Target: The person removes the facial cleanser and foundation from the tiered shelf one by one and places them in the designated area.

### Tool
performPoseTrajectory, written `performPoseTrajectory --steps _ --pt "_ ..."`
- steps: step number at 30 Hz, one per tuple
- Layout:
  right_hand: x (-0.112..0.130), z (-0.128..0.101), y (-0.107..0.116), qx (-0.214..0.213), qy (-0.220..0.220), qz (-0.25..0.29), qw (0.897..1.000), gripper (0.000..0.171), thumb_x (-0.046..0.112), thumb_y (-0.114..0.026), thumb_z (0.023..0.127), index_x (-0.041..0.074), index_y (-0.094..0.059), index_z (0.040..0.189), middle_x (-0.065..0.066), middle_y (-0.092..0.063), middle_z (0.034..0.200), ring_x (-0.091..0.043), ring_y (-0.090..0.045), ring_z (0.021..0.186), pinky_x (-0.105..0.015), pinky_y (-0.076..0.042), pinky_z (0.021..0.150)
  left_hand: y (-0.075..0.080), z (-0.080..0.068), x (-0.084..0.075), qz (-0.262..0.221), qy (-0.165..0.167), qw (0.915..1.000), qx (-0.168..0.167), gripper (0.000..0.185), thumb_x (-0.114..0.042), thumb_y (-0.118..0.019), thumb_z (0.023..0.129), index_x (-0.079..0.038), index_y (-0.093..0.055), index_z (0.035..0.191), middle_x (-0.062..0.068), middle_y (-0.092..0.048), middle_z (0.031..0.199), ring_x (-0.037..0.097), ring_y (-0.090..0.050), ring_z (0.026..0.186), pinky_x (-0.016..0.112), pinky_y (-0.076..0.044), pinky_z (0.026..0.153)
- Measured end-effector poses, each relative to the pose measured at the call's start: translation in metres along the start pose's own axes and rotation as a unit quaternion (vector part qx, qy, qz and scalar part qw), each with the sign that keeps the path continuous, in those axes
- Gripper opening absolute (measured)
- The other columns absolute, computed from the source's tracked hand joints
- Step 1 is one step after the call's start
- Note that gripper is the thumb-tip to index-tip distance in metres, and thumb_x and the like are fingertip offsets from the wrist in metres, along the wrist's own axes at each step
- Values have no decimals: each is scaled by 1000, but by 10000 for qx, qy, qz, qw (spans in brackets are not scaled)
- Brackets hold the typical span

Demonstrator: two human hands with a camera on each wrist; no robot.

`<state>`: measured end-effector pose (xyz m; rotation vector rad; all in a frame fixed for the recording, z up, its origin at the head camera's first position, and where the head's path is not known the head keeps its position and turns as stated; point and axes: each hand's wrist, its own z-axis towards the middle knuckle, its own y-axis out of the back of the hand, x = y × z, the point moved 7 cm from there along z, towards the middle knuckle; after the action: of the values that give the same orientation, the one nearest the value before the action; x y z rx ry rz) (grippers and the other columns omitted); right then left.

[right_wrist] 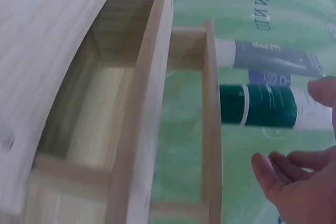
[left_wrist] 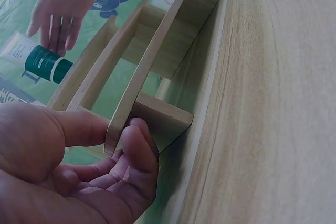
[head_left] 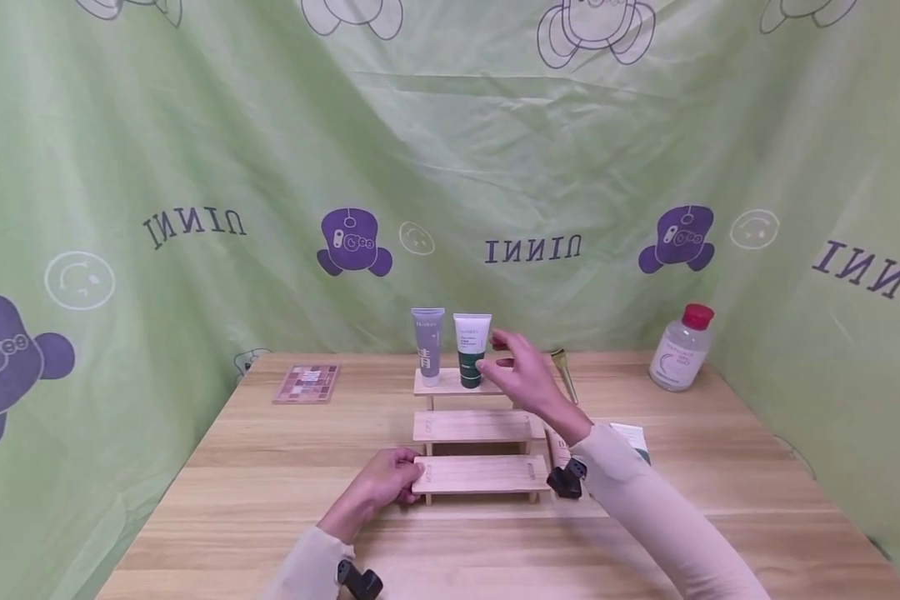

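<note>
A three-step wooden shelf (head_left: 483, 475) stands on the table. My left hand (head_left: 382, 481) pinches the left end of its lowest step, thumb on top and fingers curled beneath, as the left wrist view shows. On the top step a white and green squeeze tube (head_left: 471, 354) stands upright on its cap. Left of it stands a grey-purple squeeze tube (head_left: 428, 346). My right hand (head_left: 527, 379) is just right of the white and green tube, fingers loosely bent and grasping nothing. Whether its thumb touches the tube, I cannot tell.
At the back left lies a makeup palette (head_left: 307, 385). A clear bottle with a red cap (head_left: 681, 350) stands at the back right. Behind my right arm are a gold-green slender item (head_left: 565, 377), a lettered flat item (head_left: 559, 450) and a partly hidden white-green item (head_left: 632, 436).
</note>
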<state>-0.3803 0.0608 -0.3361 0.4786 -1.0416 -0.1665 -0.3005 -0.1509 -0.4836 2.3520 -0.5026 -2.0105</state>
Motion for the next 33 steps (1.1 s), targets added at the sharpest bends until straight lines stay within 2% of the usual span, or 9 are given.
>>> performPoseTrajectory --steps 5,14,20,27,33 --pt "3 10 -11 -70 -148 53 9999 59 17 -70 88 -4 -46 138 -20 -53 125 -34 -57 114 -37 -54 94 0 1 -1 -13 -19 10000 -20 38 -5 -55 95 16 -50 125 16 -65 90 15 -59 61 27 -55 57" --pt "-4 13 -24 -179 -153 168 9996 43 9 -69 89 -4 -50 125 -23 -60 117 -37 -62 107 -38 -57 87 -4 1 0 -135 30 9999 50 37 -2 -54 93 17 -49 125 16 -63 91 16 -59 62 26 -56 58" --pt "-5 12 -24 -358 -78 176 9992 40 7 -68 90 -6 -50 123 -24 -61 114 -39 -63 104 -41 -57 87 -4 2 -1 -106 8 9999 44 36 -2 -53 94 17 -49 124 16 -64 89 15 -59 62 25 -55 57" --pt "-3 13 -25 -365 -47 121 9992 39 7 -68 90 -7 -51 122 -24 -62 112 -37 -64 102 -42 -56 88 -2 0 -1 -112 -17 9999 28 35 -2 -53 94 17 -49 123 16 -64 89 15 -60 62 26 -56 58" --pt "0 6 -16 -407 -67 271 9988 41 11 -67 92 -4 -50 126 -23 -62 113 -35 -64 100 -42 -56 88 -3 0 -2 -89 10 10000 10 36 -2 -52 94 17 -49 124 16 -64 90 14 -59 63 26 -55 58"
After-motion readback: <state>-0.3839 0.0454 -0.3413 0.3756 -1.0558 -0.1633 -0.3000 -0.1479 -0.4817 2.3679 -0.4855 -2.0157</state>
